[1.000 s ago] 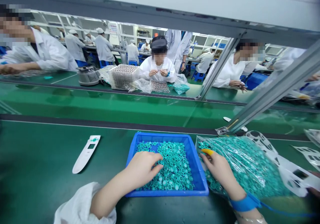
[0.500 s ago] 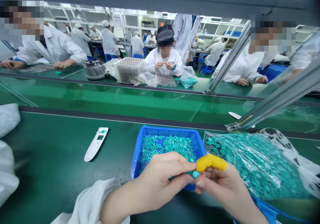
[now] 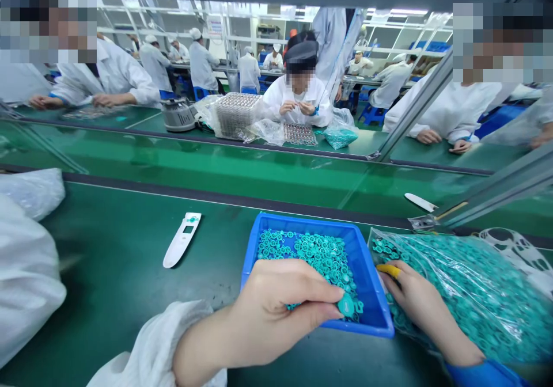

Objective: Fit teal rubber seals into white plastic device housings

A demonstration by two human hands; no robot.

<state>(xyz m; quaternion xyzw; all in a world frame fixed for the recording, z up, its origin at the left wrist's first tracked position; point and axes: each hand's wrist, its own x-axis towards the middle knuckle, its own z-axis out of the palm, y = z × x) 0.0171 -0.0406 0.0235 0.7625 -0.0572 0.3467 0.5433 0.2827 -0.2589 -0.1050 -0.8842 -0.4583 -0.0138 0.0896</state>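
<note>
Teal disc piece, pinched at one edge by thumb and forefinger of the left hand over the near right part of the blue tray, probably to leave its face uncovered. Just right of the tray, right hand with fingers curled at the edge of the clear bag, impossible to tell whether gripping anything; bag placed close, likely for easy reach. Left of the tray, well apart, white handle-shaped piece, presumably out of the way.

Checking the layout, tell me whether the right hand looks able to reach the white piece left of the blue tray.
Probably not straight across: the left hand and the blue tray lie between the right hand and the white piece, though going over may work.
</note>
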